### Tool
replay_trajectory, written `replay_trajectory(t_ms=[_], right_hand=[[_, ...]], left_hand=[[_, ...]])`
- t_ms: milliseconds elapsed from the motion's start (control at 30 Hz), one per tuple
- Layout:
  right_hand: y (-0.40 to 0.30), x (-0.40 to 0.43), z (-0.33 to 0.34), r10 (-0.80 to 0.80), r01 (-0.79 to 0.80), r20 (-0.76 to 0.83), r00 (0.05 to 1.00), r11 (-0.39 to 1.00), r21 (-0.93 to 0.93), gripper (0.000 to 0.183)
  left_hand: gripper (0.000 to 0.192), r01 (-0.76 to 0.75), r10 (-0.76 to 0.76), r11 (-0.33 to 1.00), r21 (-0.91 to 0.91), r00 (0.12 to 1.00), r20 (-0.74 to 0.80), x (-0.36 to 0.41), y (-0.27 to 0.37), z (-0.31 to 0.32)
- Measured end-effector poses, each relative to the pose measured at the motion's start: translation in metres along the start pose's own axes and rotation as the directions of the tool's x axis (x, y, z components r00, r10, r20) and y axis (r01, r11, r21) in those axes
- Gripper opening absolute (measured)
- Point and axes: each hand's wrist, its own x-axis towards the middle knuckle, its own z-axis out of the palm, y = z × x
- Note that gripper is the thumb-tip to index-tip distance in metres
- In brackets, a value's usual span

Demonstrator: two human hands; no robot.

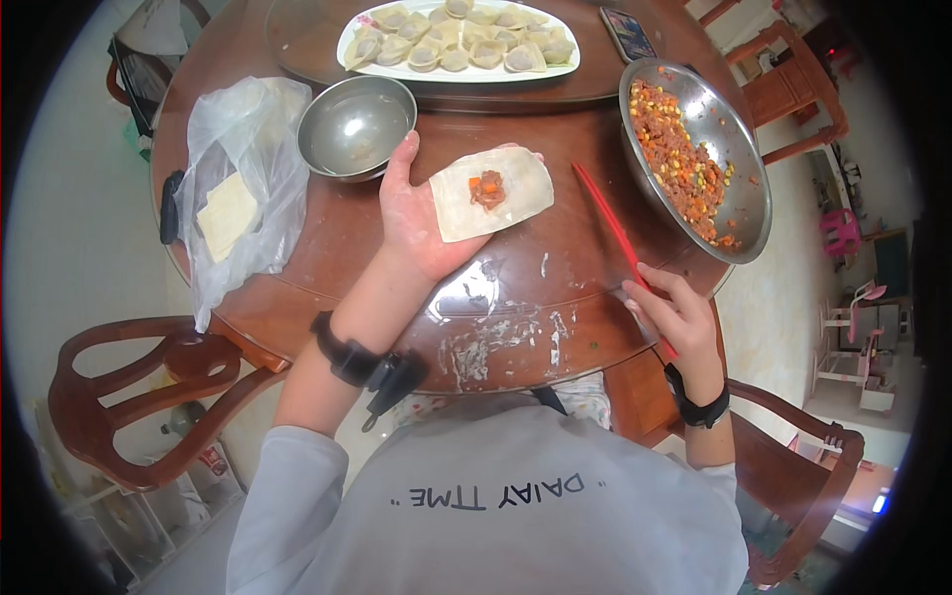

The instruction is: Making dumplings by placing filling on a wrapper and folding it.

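Note:
On my left hand (420, 223), palm up, lies a pale square dumpling wrapper (524, 190) with a small lump of meat filling (489, 192) and orange bits near its middle. The thumb stands apart, beside the rim of a steel bowl (357, 126). My right hand (673, 312) holds red chopsticks (613, 223), their tips pointing up and left between the wrapper and a large steel basin (758, 178). That basin contains minced filling (680, 160) with orange and yellow pieces. Folded dumplings (487, 53) cover a white plate (461, 76) at the top.
At left, more wrappers (227, 216) lie on a clear plastic bag (279, 178). A phone (628, 33) rests by the plate on the raised round turntable (483, 97). White smears mark the wooden table (401, 335) near its front edge. Wooden chairs (149, 401) stand around it.

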Motion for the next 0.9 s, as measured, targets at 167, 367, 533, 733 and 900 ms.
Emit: replay_trajectory(t_ms=[167, 367, 533, 733, 900], right_hand=[[0.012, 0.002, -0.001, -0.026, 0.043, 0.204, 0.979, 0.996, -0.079, 0.030], [0.029, 0.006, 0.010, 0.041, -0.023, 0.319, 0.947, 0.998, -0.059, 0.019], [0.020, 0.029, 0.019, -0.048, 0.050, 0.051, 0.998, 0.998, -0.040, 0.026], [-0.011, 0.038, 0.039, 0.047, -0.039, -0.140, 0.989, 0.997, 0.064, 0.043], [-0.011, 0.029, 0.029, -0.031, 0.038, -0.064, 0.997, 0.993, 0.112, 0.039]], left_hand=[[0.092, 0.012, -0.012, 1.000, 0.016, 1.000, -0.012, 0.000, -0.004, -0.001], [0.090, 0.059, -0.066, 0.990, 0.128, 0.996, 0.055, -0.001, -0.011, 0.004], [0.091, 0.060, -0.060, 0.998, 0.025, 0.998, 0.013, -0.002, -0.014, 0.008], [0.096, 0.154, -0.156, 0.980, 0.127, 0.988, 0.003, -0.005, -0.032, 0.008], [0.095, 0.224, -0.227, 0.963, 0.152, 0.974, 0.001, -0.012, -0.046, 0.011]])
